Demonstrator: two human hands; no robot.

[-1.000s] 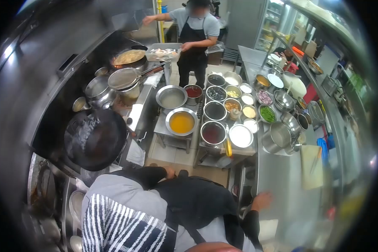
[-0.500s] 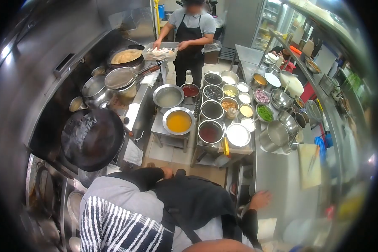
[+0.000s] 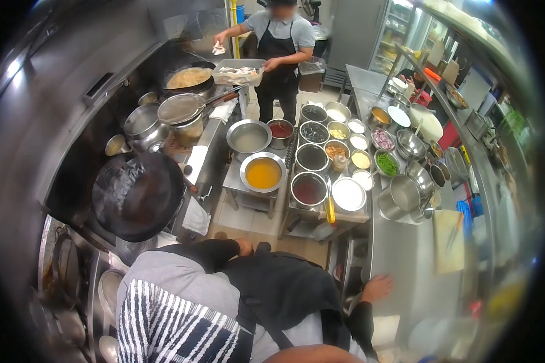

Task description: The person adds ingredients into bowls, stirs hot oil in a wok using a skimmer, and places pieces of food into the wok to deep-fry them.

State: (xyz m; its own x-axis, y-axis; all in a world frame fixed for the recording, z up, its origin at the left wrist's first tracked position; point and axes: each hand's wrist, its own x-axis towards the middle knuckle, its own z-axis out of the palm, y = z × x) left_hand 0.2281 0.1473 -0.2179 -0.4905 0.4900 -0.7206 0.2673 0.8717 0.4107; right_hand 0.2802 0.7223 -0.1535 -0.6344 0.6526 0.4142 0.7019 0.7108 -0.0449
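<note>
My right hand (image 3: 378, 288) rests on the near edge of the steel counter (image 3: 399, 254), fingers laid out, with nothing seen in it. In front of my dark apron (image 3: 278, 278) is my left hand (image 3: 244, 247), small in view at the end of a black sleeve; its fingers are mostly hidden. The nearest thing to its left is a dark wok (image 3: 138, 196) on the range, with a pale sheen inside. A white cloth (image 3: 196, 216) hangs at the range's edge between wok and hand.
Across from me a co-worker (image 3: 278, 45) holds a plastic tub (image 3: 223, 77) and lifts pale pieces (image 3: 218, 48) near a pan of frothy tan liquid (image 3: 189, 78). Pots of sauces and ingredients stand mid-aisle, with an orange-liquid bowl (image 3: 263, 174). A cutting board (image 3: 450, 242) lies at right.
The co-worker's hand has risen out of the tub, now holding pale pieces toward the pan. My view has shifted slightly; both my hands stay about where they were.
</note>
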